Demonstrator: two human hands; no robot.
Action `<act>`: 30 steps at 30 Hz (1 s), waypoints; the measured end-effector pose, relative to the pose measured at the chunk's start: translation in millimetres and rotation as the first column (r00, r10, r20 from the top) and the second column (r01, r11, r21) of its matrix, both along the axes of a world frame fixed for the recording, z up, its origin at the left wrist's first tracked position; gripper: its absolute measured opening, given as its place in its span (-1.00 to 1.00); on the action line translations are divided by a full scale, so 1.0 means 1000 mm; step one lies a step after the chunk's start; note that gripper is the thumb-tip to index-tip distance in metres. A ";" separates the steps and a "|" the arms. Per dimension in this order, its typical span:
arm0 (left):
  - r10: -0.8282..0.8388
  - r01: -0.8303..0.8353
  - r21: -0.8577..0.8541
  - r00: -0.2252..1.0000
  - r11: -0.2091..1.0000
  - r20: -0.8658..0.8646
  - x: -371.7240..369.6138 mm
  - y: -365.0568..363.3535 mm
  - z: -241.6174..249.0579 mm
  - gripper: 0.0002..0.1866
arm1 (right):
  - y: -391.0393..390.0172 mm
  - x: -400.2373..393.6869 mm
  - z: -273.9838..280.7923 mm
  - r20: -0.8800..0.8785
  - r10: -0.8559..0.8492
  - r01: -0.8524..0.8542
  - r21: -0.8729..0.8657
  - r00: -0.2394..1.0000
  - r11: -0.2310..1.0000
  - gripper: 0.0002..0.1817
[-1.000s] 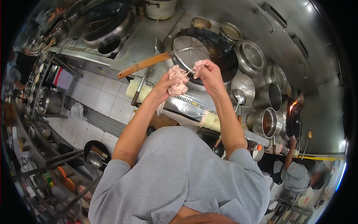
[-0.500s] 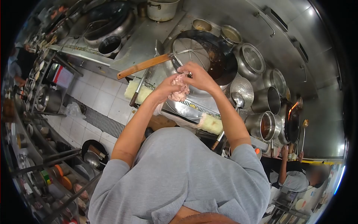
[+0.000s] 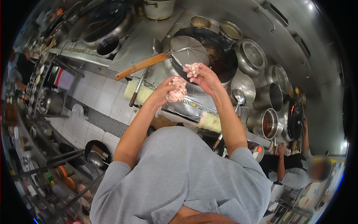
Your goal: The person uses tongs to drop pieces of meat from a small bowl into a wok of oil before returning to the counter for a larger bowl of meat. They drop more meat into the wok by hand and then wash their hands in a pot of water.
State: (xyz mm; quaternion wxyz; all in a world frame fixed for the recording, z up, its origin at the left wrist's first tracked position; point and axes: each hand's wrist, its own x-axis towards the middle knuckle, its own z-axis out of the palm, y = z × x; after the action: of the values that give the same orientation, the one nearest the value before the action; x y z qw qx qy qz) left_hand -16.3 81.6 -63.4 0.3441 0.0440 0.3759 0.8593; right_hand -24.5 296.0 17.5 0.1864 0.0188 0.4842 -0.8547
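My left hand (image 3: 163, 92) is closed around a lump of pinkish raw minced meat (image 3: 176, 90). A smaller clump of the same meat (image 3: 191, 70) is pinched in the fingers of my right hand (image 3: 206, 79), apart from the larger lump. Both hands are over the near rim of a large dark wok (image 3: 223, 63). A round mesh strainer (image 3: 186, 46) with a long wooden handle (image 3: 143, 66) lies across the wok, just beyond my hands. Dark, shiny liquid shows at the bottom of the wok.
A perforated ladle (image 3: 243, 89) and a metal ladle (image 3: 238, 97) lie right of the wok. Metal pots (image 3: 269, 96) stand farther right, near a person (image 3: 294, 168) at another wok (image 3: 295, 120). Folded cloths (image 3: 210, 122) line the counter's front edge.
My right hand has pulled away from the left, up and to the right, with a clump of meat taken off the larger lump. The person at right has moved an arm.
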 end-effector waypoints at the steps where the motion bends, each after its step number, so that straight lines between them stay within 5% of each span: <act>1: 0.010 -0.010 0.003 1.000 1.000 -0.007 0.000 0.000 0.000 -0.49 | 0.006 0.001 -0.002 0.009 -0.022 0.022 -0.033 1.000 0.999 -0.76; 7: 0.058 -0.060 -0.060 0.998 0.996 -0.028 0.003 -0.015 -0.001 -0.48 | 0.087 -0.022 -0.040 0.102 -0.178 0.199 -0.253 0.979 0.947 -0.70; 12: 0.157 -0.156 -0.040 0.987 0.987 0.036 0.013 -0.034 -0.007 -0.51 | 0.168 -0.036 -0.075 -0.016 -0.318 0.278 -0.447 0.948 0.850 -0.83; 14: 0.184 -0.182 -0.041 0.981 0.982 0.055 0.020 -0.042 -0.010 -0.51 | 0.185 -0.036 -0.070 -0.079 -0.438 0.415 -0.210 0.895 0.885 -0.89; 18: 0.233 -0.229 -0.064 0.971 0.971 0.057 0.032 -0.056 -0.016 -0.51 | 0.193 -0.046 -0.062 -0.165 -0.550 0.573 0.282 0.819 0.769 -0.89; 21: 0.306 -0.300 -0.103 0.951 0.948 0.051 0.042 -0.061 -0.021 -0.48 | 0.196 -0.074 -0.081 -0.267 -0.384 0.468 0.472 0.884 0.748 -0.86; 22: 0.323 -0.315 -0.110 0.945 0.943 0.060 0.046 -0.063 -0.020 -0.48 | 0.192 -0.090 -0.083 -0.233 -0.362 0.424 0.625 0.903 0.656 -0.83; 26: 0.381 -0.368 -0.131 0.920 0.920 0.090 0.064 -0.073 -0.023 -0.48 | 0.175 -0.162 -0.099 -0.392 -0.229 0.453 0.754 0.891 0.475 -0.75; 29: 0.408 -0.389 -0.149 0.904 0.909 0.130 0.079 -0.080 -0.020 -0.52 | 0.183 -0.222 -0.128 -0.594 0.175 0.603 0.798 0.785 0.003 -0.69; 30: 0.418 -0.401 -0.146 0.902 0.904 0.107 0.083 -0.082 -0.019 -0.53 | 0.175 -0.233 -0.122 -0.536 0.115 0.545 0.835 0.836 -0.069 -0.67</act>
State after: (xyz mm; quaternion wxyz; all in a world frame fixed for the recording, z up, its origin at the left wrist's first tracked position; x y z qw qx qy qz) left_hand 66.4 0.0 -82.9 0.1825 -0.1154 0.4036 0.8891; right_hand -257.9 471.3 -104.3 -0.1494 0.0276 0.9589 -0.2395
